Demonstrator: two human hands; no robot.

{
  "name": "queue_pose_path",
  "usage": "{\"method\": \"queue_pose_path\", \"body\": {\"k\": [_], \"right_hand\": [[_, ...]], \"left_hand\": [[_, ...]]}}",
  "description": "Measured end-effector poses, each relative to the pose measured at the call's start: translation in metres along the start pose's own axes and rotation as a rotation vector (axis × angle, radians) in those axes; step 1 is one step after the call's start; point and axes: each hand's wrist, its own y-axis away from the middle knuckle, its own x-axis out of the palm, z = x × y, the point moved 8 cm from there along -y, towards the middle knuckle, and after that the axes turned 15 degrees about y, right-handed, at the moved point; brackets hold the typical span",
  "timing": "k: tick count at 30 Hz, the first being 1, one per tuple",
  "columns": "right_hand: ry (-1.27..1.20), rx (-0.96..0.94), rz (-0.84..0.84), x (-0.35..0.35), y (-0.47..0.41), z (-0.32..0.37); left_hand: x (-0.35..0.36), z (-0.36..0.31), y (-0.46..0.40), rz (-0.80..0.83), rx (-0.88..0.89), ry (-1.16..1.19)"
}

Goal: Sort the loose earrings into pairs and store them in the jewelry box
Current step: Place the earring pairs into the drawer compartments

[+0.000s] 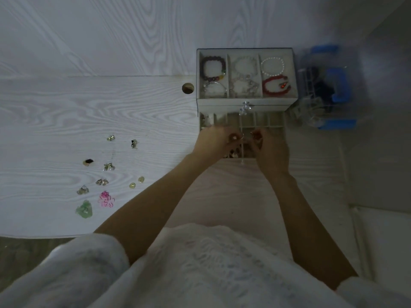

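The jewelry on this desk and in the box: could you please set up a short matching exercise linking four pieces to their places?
Things:
1. red bracelet
2. dark bead bracelet
3. pink earrings
4. green earrings

Places:
A. desk, nearest its front edge
B. box top, right compartment
C. desk, just right of the green pair
D. box top, left compartment

Pairs: 1-B, 2-D, 3-C, 4-A

Wide bare bench (pixel 66 112) left of the jewelry box (pixel 244 101), loose earrings (pixel 102 174) scattered near its front-left edge, both hands (pixel 213 141) crowding the open drawer (pixel 262 123), blue-clipped container (pixel 327 87) blocking the box's right side
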Motion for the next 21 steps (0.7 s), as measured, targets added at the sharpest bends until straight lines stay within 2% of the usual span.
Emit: {"method": "queue_pose_path", "body": {"k": [3,6,12,17,21], "right_hand": [[0.129,-0.032,0.001,-0.001,-0.007,-0.002],[0.114,-0.053,0.01,0.003,-0.012,-0.005],[0.026,-0.064,0.011,0.012,-0.013,-0.009],[-0.023,-0.095,0.013,0.017,-0.01,-0.012],[0.022,-0.099,0.005,0.022,-0.008,-0.012]], "left_hand": [[0.018,-0.008,-0.024,-0.024,0.068,-0.147],[0.028,-0.009,-0.034,-0.056,0.104,-0.211],[0.033,0.006,-0.035,-0.047,0.056,-0.204],[0.039,0.002,-0.028,-0.03,0.115,-0.243],[0.038,0.002,-0.026,-0.029,0.104,-0.196]]}}
